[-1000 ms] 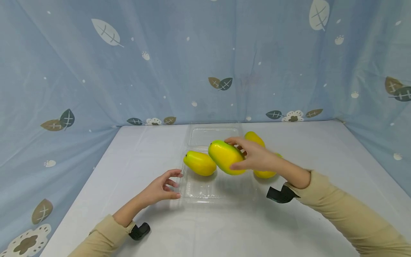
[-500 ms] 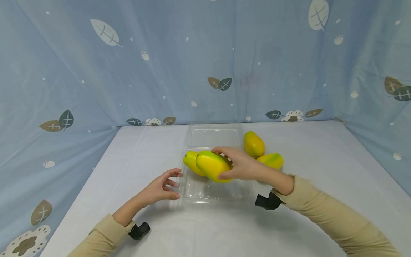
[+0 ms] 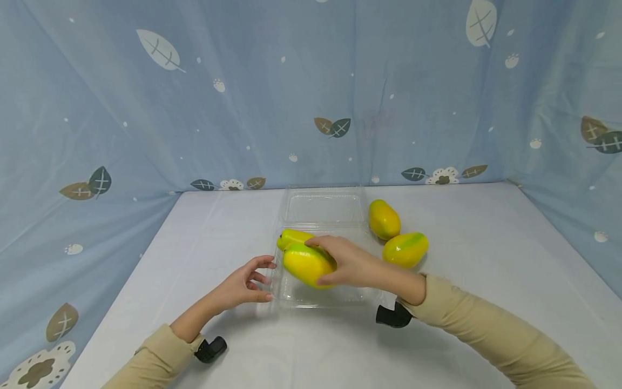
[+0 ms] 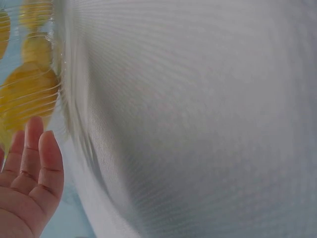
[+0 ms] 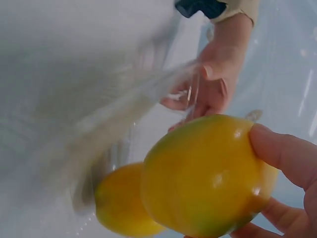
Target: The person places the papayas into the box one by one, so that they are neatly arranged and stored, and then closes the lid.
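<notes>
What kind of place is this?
Probably a staged recording booth, though nothing confirms it. Blue leaf-print fabric hangs behind and along both sides of a white tabletop, and the person wears black devices at both wrists.

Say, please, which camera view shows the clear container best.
Head view: both halves of the clear container show, though the right hand covers part. The left wrist view shows only a ridged part; the right wrist view, blurred edges.
</notes>
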